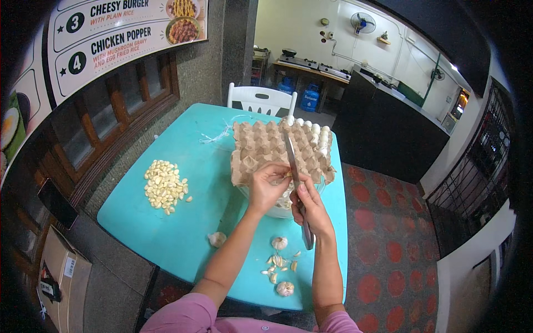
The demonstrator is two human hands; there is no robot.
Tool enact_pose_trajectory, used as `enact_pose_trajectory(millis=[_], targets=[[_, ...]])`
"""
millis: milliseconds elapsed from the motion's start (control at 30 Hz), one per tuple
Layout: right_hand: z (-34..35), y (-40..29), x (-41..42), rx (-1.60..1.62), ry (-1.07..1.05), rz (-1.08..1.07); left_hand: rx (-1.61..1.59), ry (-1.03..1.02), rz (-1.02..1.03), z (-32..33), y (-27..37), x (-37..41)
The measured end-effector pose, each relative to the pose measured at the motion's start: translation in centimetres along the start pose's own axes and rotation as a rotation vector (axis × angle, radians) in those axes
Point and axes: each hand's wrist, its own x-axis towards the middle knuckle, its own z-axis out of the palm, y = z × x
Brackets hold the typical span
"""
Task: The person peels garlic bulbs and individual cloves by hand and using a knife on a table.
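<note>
My right hand point(310, 204) grips a kitchen knife point(291, 156) by its dark handle, the blade pointing away from me. Close against the blade, my left hand point(268, 185) pinches a small garlic clove point(288, 175), partly hidden by the fingers. Below both hands stands a clear bowl point(277, 213) holding pale garlic skins point(285, 200). Peeled cloves point(164, 187) lie in a heap at the table's left. Nearer me are unpeeled cloves point(278, 262) and whole garlic bulbs point(285, 288), with another bulb point(217, 239) left of my forearm.
A cardboard egg tray point(260, 143) with white eggs point(315, 129) along its far and right sides sits behind the bowl on the turquoise table point(195, 166). White plastic string point(218, 135) lies beside it. A white chair point(262, 98) stands at the far edge.
</note>
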Motion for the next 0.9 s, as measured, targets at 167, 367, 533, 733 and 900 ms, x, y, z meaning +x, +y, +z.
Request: enact_pose_trajectory(millis=[167, 367, 533, 733, 900], targets=[[-0.9, 0.3, 0.2, 0.070, -0.016, -0.015, -0.216, -0.044, -0.209, -0.4, -0.6, 0.1], [-1.2, 0.6, 0.6, 0.100, 0.018, -0.031, -0.383, -0.090, -0.304, -1.1, -1.2, 0.3], [-1.0, 0.8, 0.7, 0.071, 0.040, -0.031, -0.394, -0.068, -0.317, -1.1, -1.6, 0.3], [-0.8, 0.7, 0.5, 0.011, 0.015, -0.030, -0.409, -0.102, -0.314, -1.2, -1.4, 0.3], [-0.7, 0.1, -0.1, 0.029, -0.072, 0.007, -0.307, -0.210, -0.237, -1.3, -1.5, 0.2]])
